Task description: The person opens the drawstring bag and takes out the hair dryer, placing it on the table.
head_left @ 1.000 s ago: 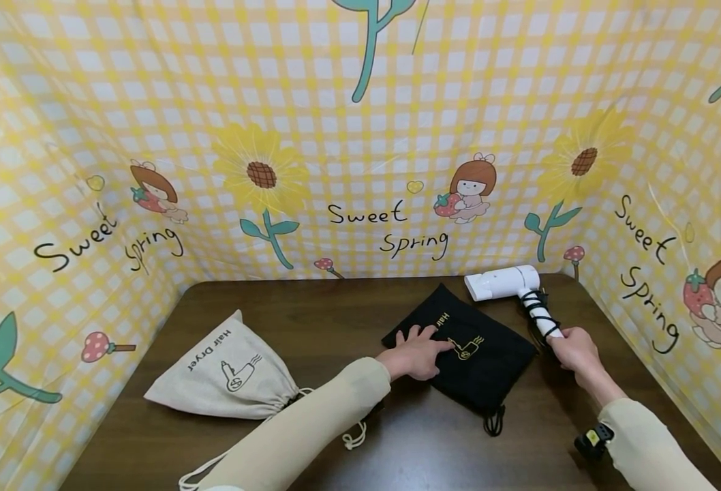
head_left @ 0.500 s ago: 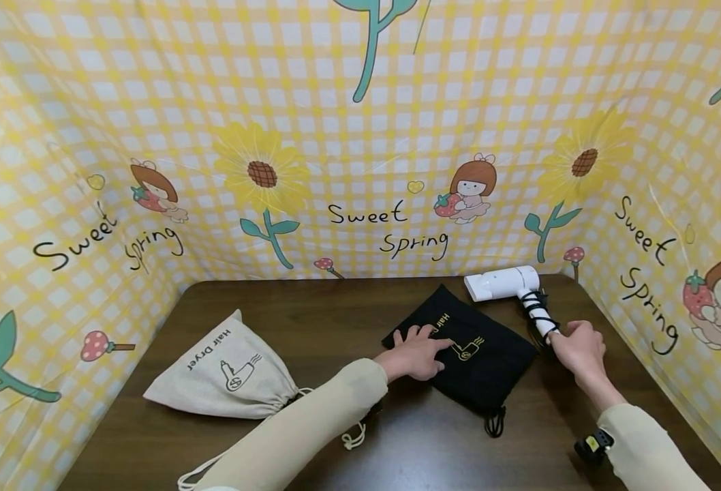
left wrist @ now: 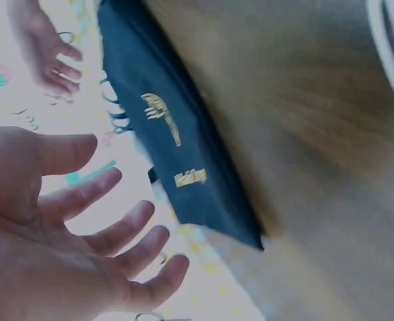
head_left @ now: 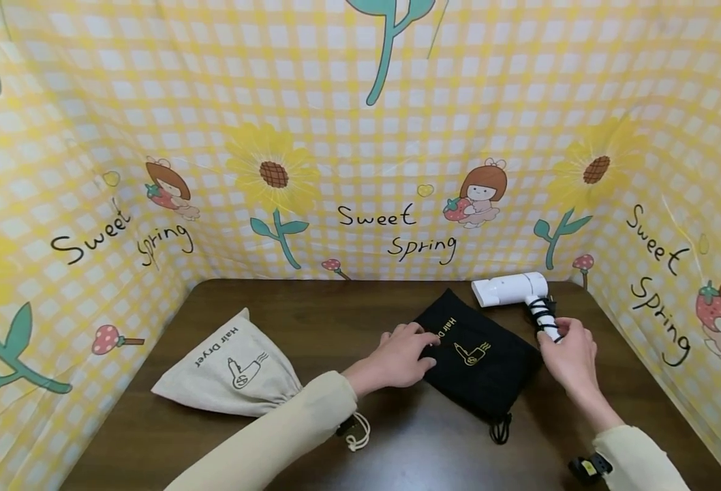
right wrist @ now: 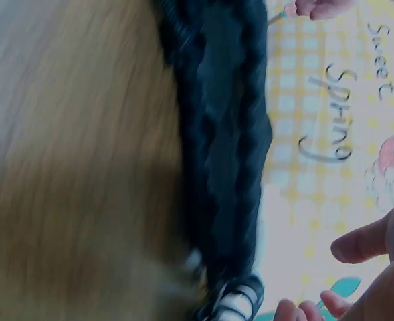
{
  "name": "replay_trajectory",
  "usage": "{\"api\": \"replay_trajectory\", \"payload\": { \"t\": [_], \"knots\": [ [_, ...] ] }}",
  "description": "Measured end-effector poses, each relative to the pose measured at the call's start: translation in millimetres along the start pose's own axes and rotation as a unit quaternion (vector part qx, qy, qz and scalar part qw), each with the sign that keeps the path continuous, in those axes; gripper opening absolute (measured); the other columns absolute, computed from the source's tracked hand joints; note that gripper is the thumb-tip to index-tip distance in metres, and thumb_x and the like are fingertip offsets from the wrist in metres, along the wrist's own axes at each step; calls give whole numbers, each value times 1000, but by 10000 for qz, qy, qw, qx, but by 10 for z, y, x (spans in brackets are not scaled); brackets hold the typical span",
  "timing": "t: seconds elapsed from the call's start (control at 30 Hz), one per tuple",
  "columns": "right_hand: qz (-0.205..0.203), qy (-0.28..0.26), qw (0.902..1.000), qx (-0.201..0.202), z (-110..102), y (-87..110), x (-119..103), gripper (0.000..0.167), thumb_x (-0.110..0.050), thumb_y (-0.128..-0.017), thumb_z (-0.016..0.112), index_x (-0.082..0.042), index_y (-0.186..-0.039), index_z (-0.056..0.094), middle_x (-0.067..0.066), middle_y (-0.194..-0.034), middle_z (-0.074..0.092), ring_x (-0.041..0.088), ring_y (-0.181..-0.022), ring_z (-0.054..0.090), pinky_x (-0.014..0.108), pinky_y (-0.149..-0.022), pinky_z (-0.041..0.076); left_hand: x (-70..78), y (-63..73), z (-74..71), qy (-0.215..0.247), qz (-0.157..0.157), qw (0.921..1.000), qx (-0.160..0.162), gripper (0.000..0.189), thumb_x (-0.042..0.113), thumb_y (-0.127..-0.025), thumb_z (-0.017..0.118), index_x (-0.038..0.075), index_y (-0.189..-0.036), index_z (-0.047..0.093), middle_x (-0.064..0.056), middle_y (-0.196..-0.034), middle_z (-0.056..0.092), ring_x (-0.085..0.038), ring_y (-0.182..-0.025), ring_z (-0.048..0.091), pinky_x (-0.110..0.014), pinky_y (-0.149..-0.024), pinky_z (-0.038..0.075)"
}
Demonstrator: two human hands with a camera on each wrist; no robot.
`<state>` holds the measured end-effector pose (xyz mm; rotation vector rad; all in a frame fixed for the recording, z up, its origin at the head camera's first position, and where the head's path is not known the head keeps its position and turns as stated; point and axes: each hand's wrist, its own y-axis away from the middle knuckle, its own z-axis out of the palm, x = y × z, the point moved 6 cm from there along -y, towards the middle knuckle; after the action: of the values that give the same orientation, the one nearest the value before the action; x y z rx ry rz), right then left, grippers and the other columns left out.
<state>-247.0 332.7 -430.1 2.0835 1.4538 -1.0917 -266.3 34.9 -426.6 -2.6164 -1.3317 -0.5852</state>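
Note:
A black drawstring bag [head_left: 495,351] with gold "Hair Dryer" lettering lies flat on the table. My left hand [head_left: 391,358] hovers at its left edge; in the left wrist view its fingers [left wrist: 140,217] are spread and loosely bent, holding nothing. To the bag's right lies a white hair dryer [head_left: 510,290], nozzle leftward, a black cord [head_left: 542,314] wound round its handle. My right hand [head_left: 572,354] is over the handle's near end. The right wrist view shows its thumb [right wrist: 360,244] and fingertips apart from the corded handle [right wrist: 237,304].
A beige drawstring bag [head_left: 232,372] with a printed hair dryer lies on the left, its pale cord [head_left: 357,433] partly behind my left sleeve. The brown wooden table [head_left: 446,450] meets a yellow checked cloth [head_left: 311,88] at the back and sides.
My left hand has lifted off the black bag and drawn left. The right hand has loosened from the dryer's handle. Dryer and bags stay in place; the head view has shifted slightly.

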Motion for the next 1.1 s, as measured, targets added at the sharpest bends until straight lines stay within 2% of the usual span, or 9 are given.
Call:
{"api": "replay_trajectory", "payload": {
  "t": [0.2, 0.43, 0.63, 0.87, 1.1],
  "knots": [
    [-349, -72, 9993, -81, 94, 152, -241, 40, -15, -102, 62, 7, -134, 54, 27, -118, 61, 39, -105, 59, 44, -87, 43, -24, 279, -214, 202, 154, 9991, 326, 28, 27, -107, 65, 17, -133, 68, -5, -129, 61, -26, -120, 57, -49, -97, 44],
    [-654, -55, 9966, -506, 234, 356, -459, 38, -17, -104, 63, 5, -134, 56, 21, -112, 66, 32, -97, 61, 40, -82, 45, -174, 603, -386, 570, 271, 9955, 707, 21, 19, -104, 68, 12, -123, 71, -5, -113, 66, -21, -105, 66, -45, -91, 52],
    [-710, -55, 9944, -777, 346, 488, -523, 37, -21, -104, 64, 2, -133, 57, 17, -109, 66, 29, -96, 62, 39, -81, 46, -328, 875, -439, 755, 79, 9937, 823, 18, 18, -104, 69, 12, -120, 71, -2, -109, 66, -19, -101, 65, -40, -86, 54],
    [-738, -129, 9919, -1028, 470, 608, -573, 32, -20, -103, 66, -1, -128, 60, 11, -104, 67, 24, -91, 62, 35, -78, 47, -481, 1159, -527, 603, -166, 9911, 1179, 13, 17, -101, 73, 13, -113, 71, 6, -94, 60, -13, -86, 59, -37, -77, 52],
    [-734, -145, 9896, -1227, 548, 667, -604, 31, -19, -102, 67, -2, -128, 61, 8, -102, 69, 19, -86, 63, 34, -76, 48, -622, 1394, -550, 629, -384, 9899, 1209, 9, 15, -100, 73, 13, -108, 70, 6, -87, 56, -15, -80, 56, -34, -71, 48]
  ]
}}
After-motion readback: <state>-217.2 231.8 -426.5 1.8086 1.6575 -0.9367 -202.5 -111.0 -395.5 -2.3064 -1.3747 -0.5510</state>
